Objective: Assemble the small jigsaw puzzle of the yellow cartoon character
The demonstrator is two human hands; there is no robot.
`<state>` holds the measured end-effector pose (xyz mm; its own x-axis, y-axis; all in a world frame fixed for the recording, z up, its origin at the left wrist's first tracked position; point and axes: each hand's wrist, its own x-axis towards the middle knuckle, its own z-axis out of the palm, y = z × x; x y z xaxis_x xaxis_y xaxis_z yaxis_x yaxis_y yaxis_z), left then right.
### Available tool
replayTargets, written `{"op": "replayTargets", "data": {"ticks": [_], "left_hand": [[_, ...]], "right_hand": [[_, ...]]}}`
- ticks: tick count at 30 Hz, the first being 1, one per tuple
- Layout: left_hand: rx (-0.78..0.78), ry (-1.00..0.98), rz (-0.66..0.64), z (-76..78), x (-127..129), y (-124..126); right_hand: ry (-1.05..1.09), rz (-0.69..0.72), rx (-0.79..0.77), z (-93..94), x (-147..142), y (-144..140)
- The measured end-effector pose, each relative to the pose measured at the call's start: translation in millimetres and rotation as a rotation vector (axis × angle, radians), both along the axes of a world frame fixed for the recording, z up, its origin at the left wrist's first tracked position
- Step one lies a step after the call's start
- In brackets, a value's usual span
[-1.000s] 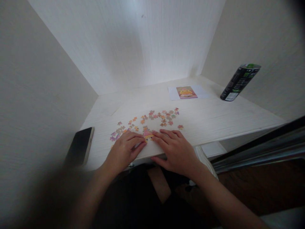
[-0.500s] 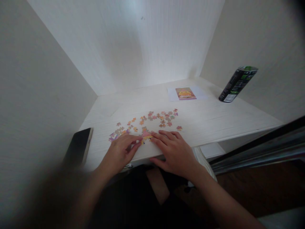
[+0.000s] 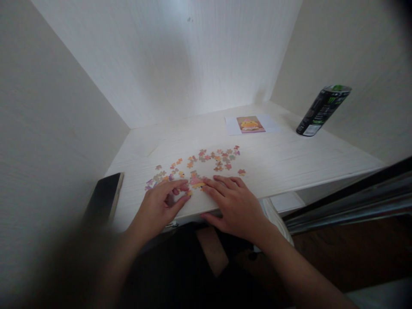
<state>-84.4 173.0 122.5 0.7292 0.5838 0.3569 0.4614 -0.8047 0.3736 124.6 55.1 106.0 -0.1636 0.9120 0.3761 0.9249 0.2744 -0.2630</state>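
A small joined patch of jigsaw puzzle point(image 3: 197, 182), pink above and yellow below, lies near the front edge of the white desk. My right hand point(image 3: 233, 201) rests flat from the right, its fingertips on the patch's right side and its thumb below the desk edge. On the left, my left hand point(image 3: 162, 207) is curled, with a yellow puzzle piece point(image 3: 189, 194) at its thumb tip, just apart from the patch. The fingers partly hide that piece. Loose puzzle pieces point(image 3: 206, 157) curve around behind both hands, and one lone piece point(image 3: 241, 172) sits right of them.
A picture card point(image 3: 250, 124) of a yellow figure lies on white paper at the back. A dark drink can point(image 3: 322, 111) stands at the right, and a black phone point(image 3: 104, 195) lies at the left edge. Walls enclose the desk point(image 3: 277, 163) on three sides.
My left hand has drawn slightly left and towards me, with the yellow piece now apart from the patch. The right hand stays in place. The view has shifted a little.
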Motion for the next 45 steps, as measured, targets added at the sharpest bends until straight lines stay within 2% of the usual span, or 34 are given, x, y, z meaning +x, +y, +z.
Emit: {"op": "replayTargets", "data": {"ticks": [6,16,24,28,33,38,45], "left_hand": [[-0.074,-0.031,0.061,0.3,1.0,2.4],[-0.187,-0.057,0.086,1.4,2.5,0.5],[-0.019,-0.023,0.033,5.0,11.4,-1.9],[0.046,-0.004,-0.043,2.6,15.4,0.6],[0.151,0.049,-0.073,0.1,14.4,2.4],[0.183,0.105,-0.133,3.8,13.6,-1.2],[0.282,0.197,-0.129,2.7,11.7,-10.0]], "right_hand": [[-0.006,0.003,-0.009,0.6,0.9,-0.4],[0.005,0.0,0.008,-1.4,0.7,0.9],[0.008,0.005,0.005,-2.0,1.0,1.6],[0.013,0.007,0.003,-2.3,1.2,1.6],[0.013,0.013,0.0,-1.9,1.6,1.3],[0.014,0.012,0.01,-1.6,1.4,1.4],[0.017,0.01,0.019,-2.6,2.0,1.5]]}}
